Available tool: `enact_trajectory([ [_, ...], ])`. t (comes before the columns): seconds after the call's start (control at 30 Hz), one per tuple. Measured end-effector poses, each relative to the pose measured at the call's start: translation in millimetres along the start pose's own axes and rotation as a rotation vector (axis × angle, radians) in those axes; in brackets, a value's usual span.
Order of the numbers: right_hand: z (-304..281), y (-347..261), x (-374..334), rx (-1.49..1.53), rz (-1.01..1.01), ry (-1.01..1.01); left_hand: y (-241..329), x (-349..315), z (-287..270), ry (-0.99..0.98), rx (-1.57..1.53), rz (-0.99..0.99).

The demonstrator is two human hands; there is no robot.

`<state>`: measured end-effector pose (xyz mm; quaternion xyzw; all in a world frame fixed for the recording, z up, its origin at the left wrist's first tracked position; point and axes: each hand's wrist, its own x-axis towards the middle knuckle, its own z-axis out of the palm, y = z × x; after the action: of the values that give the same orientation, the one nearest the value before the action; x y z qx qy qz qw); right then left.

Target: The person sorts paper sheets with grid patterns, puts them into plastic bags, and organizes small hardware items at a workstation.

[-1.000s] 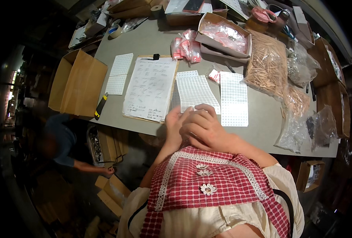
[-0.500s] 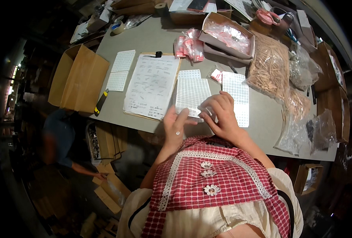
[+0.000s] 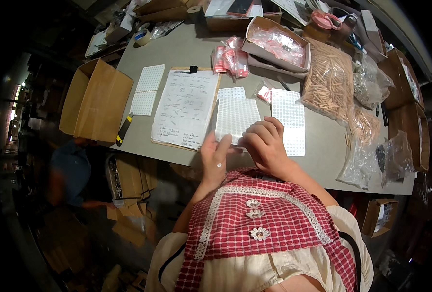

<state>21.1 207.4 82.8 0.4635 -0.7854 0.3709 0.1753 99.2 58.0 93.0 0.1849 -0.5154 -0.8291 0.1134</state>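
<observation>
My left hand (image 3: 215, 155) pinches the lower left edge of a white sheet of small round stickers (image 3: 236, 117), thumb on top, fingers underneath. One round sticker (image 3: 219, 165) clings to the skin near that thumb's base. My right hand (image 3: 266, 145) is closed at the sheet's lower right corner, its fingertips curled down and partly hidden; whether they grip the sheet or a single sticker cannot be seen. Another dotted sheet (image 3: 231, 92) shows just beyond the held one. Right of my right hand lie more sticker sheets (image 3: 294, 119).
A clipboard with a printed page (image 3: 186, 107) lies left, beside a yellow-black utility knife (image 3: 124, 129) and an open carton (image 3: 96, 100). Farther right are a box of small plastic packets (image 3: 279, 44) and a bag of wooden dowels (image 3: 326, 80). Another person (image 3: 70, 168) works at lower left.
My right hand has curled in closer to the sheet's corner, its fingers more bent. The held sheet has tilted slightly. The other person's arm has shifted over the carton below.
</observation>
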Motion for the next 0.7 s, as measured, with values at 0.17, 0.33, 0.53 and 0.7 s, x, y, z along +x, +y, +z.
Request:
enact_trajectory([
  [0.17, -10.6, -28.0, 13.1, 0.185, -0.088, -0.021, -2.0, 13.6, 2.3, 0.046, -0.01, 0.003],
  [0.33, -2.7, -33.9, 16.3, 0.236, -0.221, -0.115, -29.6, 21.9, -15.1, -0.109, -0.15, -0.004],
  [0.53, 9.7, -31.4, 12.1, 0.097, -0.171, 0.059, -35.1, 24.1, -17.7, -0.048, -0.05, -0.009],
  [0.7, -11.0, -6.8, 15.4, 0.119, 0.102, 0.008, -7.6, 15.8, -2.7, 0.075, 0.03, 0.063],
])
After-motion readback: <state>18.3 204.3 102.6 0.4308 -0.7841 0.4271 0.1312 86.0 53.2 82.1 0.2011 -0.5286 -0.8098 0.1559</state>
